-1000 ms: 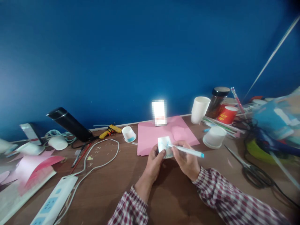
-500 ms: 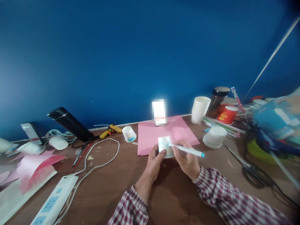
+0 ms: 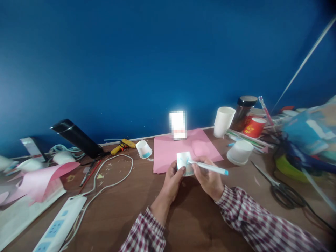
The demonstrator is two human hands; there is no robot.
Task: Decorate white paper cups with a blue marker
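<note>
My left hand point(image 3: 172, 180) is closed around the left side of a white paper cup point(image 3: 184, 160) that carries light blue marks and a zigzag line along its lower edge. In my right hand point(image 3: 208, 180) is a white marker pen point(image 3: 211, 168) with a light blue end, its tip at the blue marks on the cup's side. The fingers of my right hand also lie close to the cup's right side. Pink paper sheets point(image 3: 165, 150) lie just behind both hands, with a bright, blurred-out phone-like object point(image 3: 178, 125) standing at their back edge.
A small cup with a blue patch point(image 3: 144, 149) and a yellow glue gun point(image 3: 123, 146) lie left of the paper. A power strip point(image 3: 61, 224) with its cord is at front left. Scissors point(image 3: 282, 190), stacked white cups point(image 3: 224, 121) and an upturned cup point(image 3: 240, 152) are to the right.
At the far left the pink curled paper has lifted and shifted slightly. The view has moved a little; my hands keep the cup and pen in nearly the same pose.
</note>
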